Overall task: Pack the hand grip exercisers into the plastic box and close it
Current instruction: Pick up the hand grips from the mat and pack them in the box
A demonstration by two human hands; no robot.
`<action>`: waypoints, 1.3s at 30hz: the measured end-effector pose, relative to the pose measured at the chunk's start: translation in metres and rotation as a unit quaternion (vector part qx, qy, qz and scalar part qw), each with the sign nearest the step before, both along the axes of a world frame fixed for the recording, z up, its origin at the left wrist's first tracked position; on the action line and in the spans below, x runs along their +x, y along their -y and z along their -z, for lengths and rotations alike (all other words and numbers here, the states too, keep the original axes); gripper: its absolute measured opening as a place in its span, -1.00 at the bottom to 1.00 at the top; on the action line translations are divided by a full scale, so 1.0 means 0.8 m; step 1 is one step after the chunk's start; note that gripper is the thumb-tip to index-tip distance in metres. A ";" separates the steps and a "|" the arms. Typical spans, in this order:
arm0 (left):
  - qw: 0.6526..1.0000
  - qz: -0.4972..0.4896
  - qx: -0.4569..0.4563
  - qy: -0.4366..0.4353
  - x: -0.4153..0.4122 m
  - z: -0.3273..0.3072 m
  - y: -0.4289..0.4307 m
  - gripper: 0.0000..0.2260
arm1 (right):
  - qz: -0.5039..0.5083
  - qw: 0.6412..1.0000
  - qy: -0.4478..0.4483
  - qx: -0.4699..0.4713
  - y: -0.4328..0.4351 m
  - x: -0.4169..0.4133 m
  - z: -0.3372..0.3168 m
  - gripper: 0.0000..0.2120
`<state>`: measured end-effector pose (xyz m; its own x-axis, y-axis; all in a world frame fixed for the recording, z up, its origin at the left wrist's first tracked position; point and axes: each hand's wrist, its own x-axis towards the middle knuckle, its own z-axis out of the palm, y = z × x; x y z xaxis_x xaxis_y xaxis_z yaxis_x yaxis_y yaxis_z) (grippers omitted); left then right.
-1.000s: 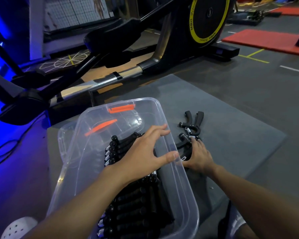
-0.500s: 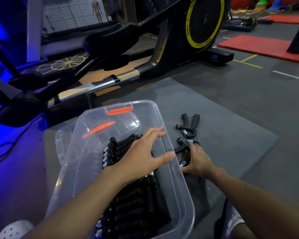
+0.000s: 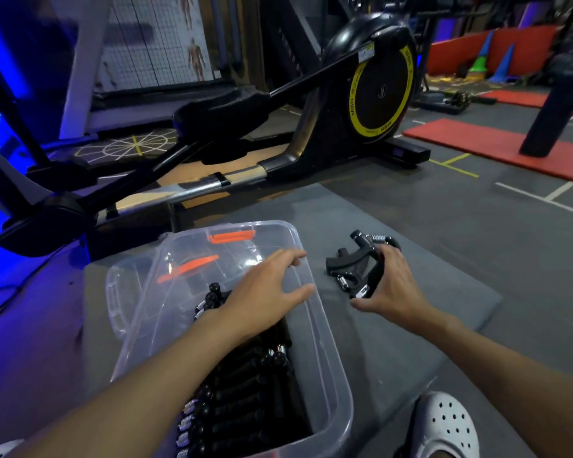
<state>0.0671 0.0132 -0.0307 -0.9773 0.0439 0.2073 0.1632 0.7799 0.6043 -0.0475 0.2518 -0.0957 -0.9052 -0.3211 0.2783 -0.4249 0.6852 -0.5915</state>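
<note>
A clear plastic box stands open on a grey mat, with several black hand grip exercisers lined up inside. My left hand hovers over the box's right rim with fingers spread, holding nothing. Just right of the box, my right hand grips black hand grip exercisers lifted off the mat; I cannot tell whether it is one or two. Their springs and handles stick out toward the box.
The box's clear lid with orange latches leans behind the box at its left. A black elliptical trainer stands beyond the grey mat. A white clog is at the bottom right. Red mats lie far right.
My right hand has closed round the exercisers that lay on the mat and raised them. The left hand stays over the box. The head has tilted up.
</note>
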 end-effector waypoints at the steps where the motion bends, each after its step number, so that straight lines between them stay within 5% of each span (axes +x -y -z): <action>1: 1.000 -0.010 0.009 -0.023 -0.001 -0.010 0.003 -0.55 | -0.006 1.000 -0.014 -0.001 0.003 0.003 -0.021 0.01; 9: 0.991 -0.044 0.094 -0.088 0.011 -0.088 0.059 -0.58 | -0.141 0.988 -0.048 0.052 0.042 0.061 -0.147 0.19; 16: 0.972 -0.058 0.224 -0.041 0.051 -0.081 0.098 -0.48 | -0.272 0.961 -0.022 0.045 0.105 0.112 -0.144 0.15; 26: 0.947 -0.099 0.299 -0.058 0.054 -0.068 0.143 -0.73 | -0.326 0.942 0.076 0.037 0.170 0.118 -0.124 0.24; 35: 0.972 -0.132 0.181 -0.064 0.036 -0.045 0.137 -0.83 | -0.239 0.961 0.124 -0.056 0.206 0.127 -0.107 -0.61; 39: 0.971 -0.153 0.163 -0.088 0.031 -0.037 0.138 -0.83 | -0.187 0.971 0.115 -0.093 0.215 0.133 -0.093 -0.74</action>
<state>0.0919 -0.0972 -0.0010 -0.8820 -0.3394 0.3270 0.0774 0.5800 0.8109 0.0589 0.0800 -0.0217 -0.7801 -0.6030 0.1668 -0.4651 0.3806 -0.7993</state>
